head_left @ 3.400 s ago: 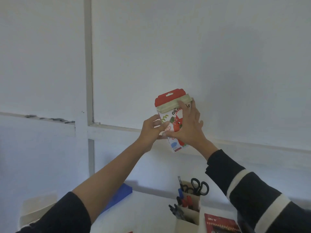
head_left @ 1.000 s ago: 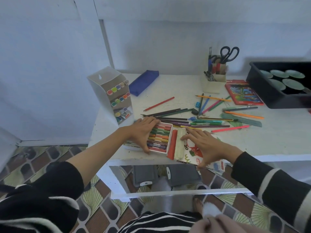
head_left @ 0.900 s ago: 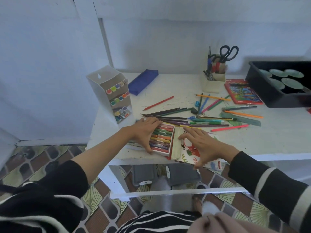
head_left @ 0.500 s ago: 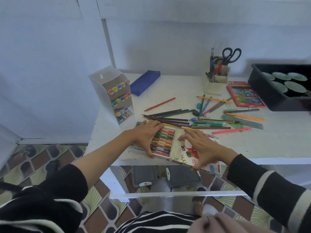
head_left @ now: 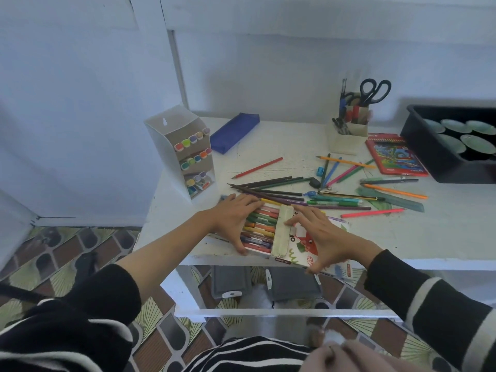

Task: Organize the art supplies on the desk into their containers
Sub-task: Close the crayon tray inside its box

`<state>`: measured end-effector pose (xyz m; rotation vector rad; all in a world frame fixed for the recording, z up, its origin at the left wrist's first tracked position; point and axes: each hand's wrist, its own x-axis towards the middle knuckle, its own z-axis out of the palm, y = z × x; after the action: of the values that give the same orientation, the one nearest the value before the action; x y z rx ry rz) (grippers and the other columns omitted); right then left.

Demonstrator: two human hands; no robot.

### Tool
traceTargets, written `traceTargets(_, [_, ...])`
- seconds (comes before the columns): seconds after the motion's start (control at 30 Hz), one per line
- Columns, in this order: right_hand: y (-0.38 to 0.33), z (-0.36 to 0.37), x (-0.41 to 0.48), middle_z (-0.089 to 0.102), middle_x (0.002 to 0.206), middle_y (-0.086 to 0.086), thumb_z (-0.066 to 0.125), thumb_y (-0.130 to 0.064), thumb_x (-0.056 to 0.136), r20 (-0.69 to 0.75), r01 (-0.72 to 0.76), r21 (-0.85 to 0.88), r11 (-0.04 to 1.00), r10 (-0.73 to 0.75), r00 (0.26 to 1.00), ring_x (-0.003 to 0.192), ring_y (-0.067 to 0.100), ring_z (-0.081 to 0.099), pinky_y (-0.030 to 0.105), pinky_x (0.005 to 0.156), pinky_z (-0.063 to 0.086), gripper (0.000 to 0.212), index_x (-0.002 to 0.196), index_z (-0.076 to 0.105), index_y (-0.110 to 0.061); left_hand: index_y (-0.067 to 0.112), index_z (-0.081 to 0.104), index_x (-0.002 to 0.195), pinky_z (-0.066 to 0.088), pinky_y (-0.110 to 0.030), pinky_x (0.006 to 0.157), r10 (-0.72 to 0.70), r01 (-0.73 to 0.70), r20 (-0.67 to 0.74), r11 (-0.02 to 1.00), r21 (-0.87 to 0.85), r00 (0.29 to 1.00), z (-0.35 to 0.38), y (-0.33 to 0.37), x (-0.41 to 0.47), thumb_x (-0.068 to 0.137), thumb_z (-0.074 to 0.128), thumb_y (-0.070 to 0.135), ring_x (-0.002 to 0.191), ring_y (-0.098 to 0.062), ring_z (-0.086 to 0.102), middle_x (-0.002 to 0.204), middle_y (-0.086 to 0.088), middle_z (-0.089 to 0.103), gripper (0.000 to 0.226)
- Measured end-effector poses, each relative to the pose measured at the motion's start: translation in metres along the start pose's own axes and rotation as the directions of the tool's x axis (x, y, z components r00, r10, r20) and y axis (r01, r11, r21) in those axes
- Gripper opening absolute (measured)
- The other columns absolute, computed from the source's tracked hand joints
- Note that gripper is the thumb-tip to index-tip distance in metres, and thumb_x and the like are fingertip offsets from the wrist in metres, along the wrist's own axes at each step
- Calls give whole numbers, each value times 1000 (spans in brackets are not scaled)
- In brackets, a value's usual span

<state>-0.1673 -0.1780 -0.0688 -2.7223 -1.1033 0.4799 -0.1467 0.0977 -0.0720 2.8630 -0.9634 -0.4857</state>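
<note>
Where the crayon box lies, pencils sprawl just behind — loose

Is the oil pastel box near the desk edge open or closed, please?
Open: the oil pastel box shows its rows of coloured pastels uncovered.
</note>
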Motion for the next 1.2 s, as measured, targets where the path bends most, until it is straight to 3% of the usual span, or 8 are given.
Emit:
traceTargets(0.17, [-3, 5, 8, -1, 154, 1, 74, -68, 54, 41, -51, -97, 994, 55, 998, 141, 25, -1, 46, 116, 7, 109, 139, 15, -34, 16, 7, 151, 8, -41, 117, 3, -4, -31, 1000, -18, 1000, 6, 2, 0, 50, 60, 76, 137, -19, 14, 152, -4, 17, 129])
traceTargets(0.57, [-11, 2, 15, 5, 154, 0, 74, -66, 56, 25, 34, -145, 989, -30, 999, 139, 18, 2, 35, 113, 5, 106, 139, 19, -32, 17, 6, 151, -5, -39, 116, 59, -66, -79, 995, -79, 995, 13, 16, 4, 52, 62, 75, 142, -17, 10, 155, -2, 13, 128])
traceTargets(0.73, [-10, 4, 15, -1, 156, 0, 73, -67, 57, 37, 16, -131, 991, -12, 999, 141, 18, -2, 36, 113, 2, 106, 141, 18, -33, 20, -15, 149, -19, -50, 112, 17, -16, 9, 994, -105, 1000, 18, 13, 2, 56, 64, 79, 144, -13, -15, 158, 1, -15, 135])
traceTargets(0.83, [-9, 5, 16, -4, 156, -1, 73, -68, 57, 49, 15, -126, 992, -9, 999, 141, 18, -4, 36, 113, 1, 106, 141, 17, -34, 22, -21, 148, -22, -48, 108, -94, 88, -35, 985, -148, 995, 24, -5, -13, 44, 37, 99, 137, -8, -29, 153, 5, -28, 141])
traceTargets(0.93, [-10, 9, 16, -5, 156, -1, 72, -68, 58, 25, 8, -113, 994, -6, 1000, 142, 19, -3, 38, 114, 2, 106, 141, 16, -35, 23, -17, 149, -16, -43, 113, -260, 210, -112, 917, -338, 959, 41, -17, -25, 52, 11, 100, 142, -14, -23, 157, -3, -21, 127])
traceTargets(1.03, [-15, 14, 22, 0, 156, 1, 72, -69, 57, -18, 7, -94, 996, -8, 1000, 142, 22, -1, 40, 114, 4, 106, 140, 18, -35, 22, -9, 151, -12, -35, 115, -351, 251, -123, 835, -490, 928, 50, -7, -30, 77, 20, 83, 145, -18, -17, 159, -7, -14, 99])
traceTargets(1.13, [-26, 15, 34, 3, 156, 2, 73, -68, 55, -58, 13, -84, 996, -18, 998, 141, 24, 4, 43, 114, 8, 106, 140, 19, -34, 23, 0, 152, 6, -33, 119, -380, 173, -103, 625, -761, 919, 41, 14, -26, 98, 35, 47, 146, -16, 2, 159, -1, 1, 68])
traceTargets(1.2, [-35, 15, 42, 5, 155, 3, 74, -66, 54, -101, 12, -75, 997, -20, 995, 141, 25, 5, 45, 113, 10, 106, 139, 20, -33, 25, 0, 151, 28, -18, 109, -387, 138, -57, 458, -878, 920, 34, 30, -23, 101, 33, 40, 138, -11, 23, 153, 7, 16, 62])
